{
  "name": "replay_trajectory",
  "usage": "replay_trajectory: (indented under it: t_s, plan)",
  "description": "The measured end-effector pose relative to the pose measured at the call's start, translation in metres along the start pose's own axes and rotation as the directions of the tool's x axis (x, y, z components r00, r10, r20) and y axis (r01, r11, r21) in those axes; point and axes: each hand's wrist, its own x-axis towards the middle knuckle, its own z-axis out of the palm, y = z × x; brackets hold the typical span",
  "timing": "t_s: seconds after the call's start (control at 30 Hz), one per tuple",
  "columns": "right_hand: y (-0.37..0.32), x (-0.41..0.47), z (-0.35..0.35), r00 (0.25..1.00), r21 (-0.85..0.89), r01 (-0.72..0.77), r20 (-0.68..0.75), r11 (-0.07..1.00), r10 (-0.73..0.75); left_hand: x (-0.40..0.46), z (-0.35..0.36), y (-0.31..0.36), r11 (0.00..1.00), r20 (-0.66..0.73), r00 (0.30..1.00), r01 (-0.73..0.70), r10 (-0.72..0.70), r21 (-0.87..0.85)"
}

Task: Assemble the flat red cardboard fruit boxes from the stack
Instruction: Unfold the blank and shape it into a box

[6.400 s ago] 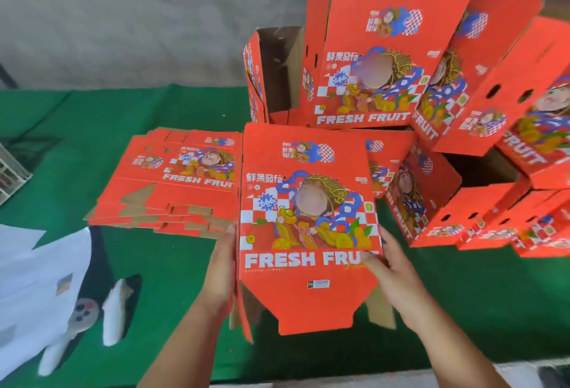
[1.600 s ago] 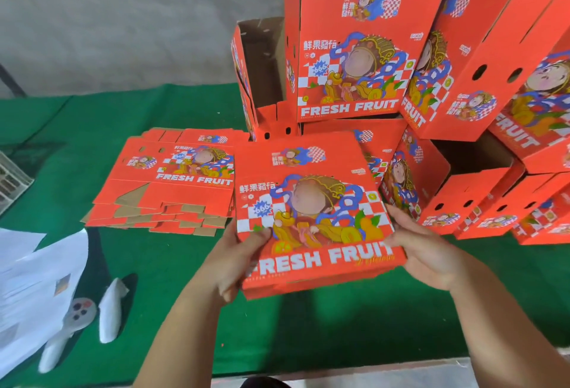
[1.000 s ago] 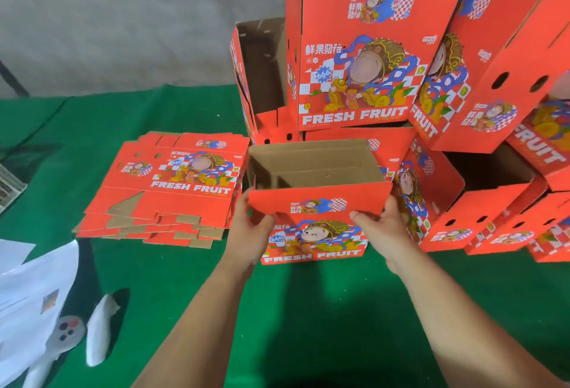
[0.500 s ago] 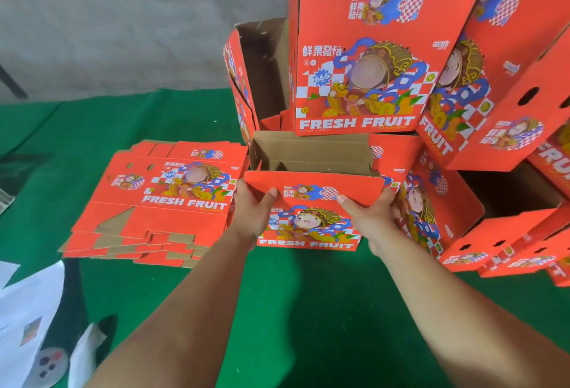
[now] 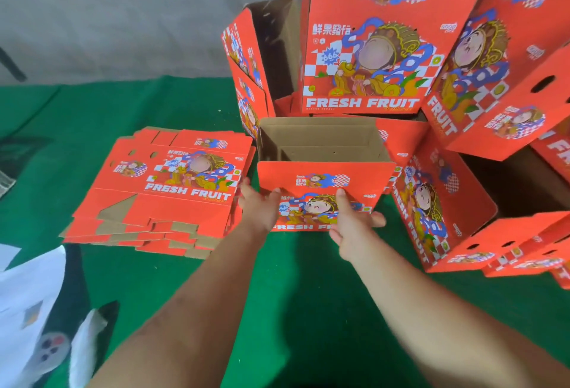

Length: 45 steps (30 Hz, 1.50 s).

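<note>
Both hands press the open, rectangular cardboard box.

Open-topped red box stands upright beside the flat stack.

Both hands lay with fingers out against the near face of an open box: left hand, right hand. The flat stack sat just left of the left hand.

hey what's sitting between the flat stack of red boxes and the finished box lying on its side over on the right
In the head view, the opened box stands between the flat stack and the sideways box, with the left hand and right hand against its front.
</note>
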Motion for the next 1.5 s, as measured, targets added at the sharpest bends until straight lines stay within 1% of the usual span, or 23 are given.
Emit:
replay_trajectory:
  t_s: [0.03, 0.07, 0.1, 0.17, 0.2, 0.3, 0.43, 0.57, 0.67, 0.77, 0.83, 0.9, 0.97, 1.03, 1.07, 1.13, 1.17, 1.23, 1.27, 1.37, 1.47, 1.5]
  plan:
    - [0.008, -0.008, 0.004, 0.997, 0.027, -0.037, 0.073, 0.999, 0.035, -0.009, -0.001, -0.007, 0.998, -0.028, 0.998, 0.06, -0.06, 0.011]
    - [0.015, -0.016, 0.009, 0.985, 0.015, -0.072, 0.156, 0.997, 0.069, -0.017, -0.002, -0.015, 0.995, -0.037, 0.994, 0.103, -0.103, 0.006]
    - [0.023, -0.023, 0.014, 0.969, -0.028, -0.086, 0.232, 0.996, 0.09, -0.024, -0.005, -0.024, 0.993, -0.012, 0.993, 0.121, -0.121, -0.003]
    - [0.036, -0.038, 0.026, 0.933, -0.113, -0.049, 0.349, 0.992, 0.086, -0.039, -0.013, -0.036, 0.994, 0.077, 0.991, 0.111, -0.11, -0.013]
    - [0.042, -0.045, 0.033, 0.918, -0.137, -0.018, 0.391, 0.99, 0.071, -0.046, -0.019, -0.04, 0.995, 0.096, 0.991, 0.096, -0.092, -0.029]
    - [0.056, -0.067, 0.054, 0.875, -0.209, 0.052, 0.48, 0.977, 0.056, -0.06, -0.039, -0.045, 0.988, 0.053, 0.994, 0.098, -0.092, -0.117]
    - [0.078, -0.096, 0.078, 0.828, -0.323, 0.12, 0.555, 0.939, 0.085, -0.065, -0.076, -0.052, 0.98, -0.014, 0.991, 0.132, -0.135, -0.146]
    - [0.096, -0.115, 0.1, 0.792, -0.337, 0.14, 0.602, 0.931, 0.099, -0.068, -0.117, -0.067, 0.969, -0.084, 0.977, 0.178, -0.195, -0.171]
    - [0.103, -0.12, 0.118, 0.784, -0.372, 0.135, 0.606, 0.918, 0.131, -0.064, -0.143, -0.082, 0.951, -0.107, 0.955, 0.257, -0.278, -0.171]
    - [0.107, -0.118, 0.139, 0.808, -0.396, 0.126, 0.573, 0.909, 0.137, -0.058, -0.163, -0.092, 0.927, -0.068, 0.938, 0.322, -0.34, -0.191]
    - [0.113, -0.118, 0.154, 0.828, -0.407, 0.119, 0.544, 0.906, 0.135, -0.053, -0.176, -0.097, 0.928, -0.065, 0.935, 0.337, -0.35, -0.157]
    - [0.121, -0.117, 0.168, 0.852, -0.422, 0.105, 0.505, 0.9, 0.138, -0.046, -0.185, -0.103, 0.918, -0.055, 0.926, 0.362, -0.374, -0.161]
    - [0.129, -0.114, 0.183, 0.895, -0.467, 0.033, 0.408, 0.884, 0.182, -0.038, -0.196, -0.108, 0.887, -0.025, 0.902, 0.418, -0.431, -0.198]
    - [0.129, -0.111, 0.202, 0.909, -0.473, -0.033, 0.353, 0.881, 0.223, -0.025, -0.205, -0.104, 0.882, -0.002, 0.9, 0.426, -0.435, -0.203]
    - [0.129, -0.109, 0.21, 0.917, -0.492, -0.041, 0.327, 0.87, 0.228, -0.018, -0.21, -0.102, 0.884, 0.021, 0.903, 0.424, -0.429, -0.2]
    - [0.135, -0.101, 0.224, 0.938, -0.564, 0.002, 0.288, 0.826, 0.194, -0.005, -0.22, -0.097, 0.894, 0.044, 0.912, 0.408, -0.408, -0.185]
    - [0.14, -0.1, 0.229, 0.949, -0.564, 0.022, 0.27, 0.825, 0.159, 0.0, -0.224, -0.097, 0.9, 0.049, 0.915, 0.404, -0.401, -0.163]
    - [0.148, -0.099, 0.237, 0.967, -0.477, 0.019, 0.232, 0.878, 0.105, 0.008, -0.23, -0.102, 0.902, 0.07, 0.913, 0.407, -0.401, -0.142]
    - [0.151, -0.099, 0.241, 0.969, -0.421, 0.004, 0.226, 0.907, 0.101, 0.011, -0.231, -0.106, 0.9, 0.081, 0.911, 0.411, -0.403, -0.142]
    - [0.151, -0.101, 0.252, 0.954, -0.294, -0.103, 0.242, 0.95, 0.178, 0.02, -0.235, -0.111, 0.9, 0.089, 0.907, 0.419, -0.41, -0.122]
    - [0.15, -0.104, 0.257, 0.923, -0.266, -0.166, 0.297, 0.95, 0.245, 0.027, -0.241, -0.115, 0.896, 0.091, 0.902, 0.43, -0.422, -0.108]
    - [0.149, -0.106, 0.257, 0.915, -0.222, -0.181, 0.319, 0.958, 0.247, 0.029, -0.243, -0.116, 0.896, 0.082, 0.904, 0.428, -0.42, -0.117]
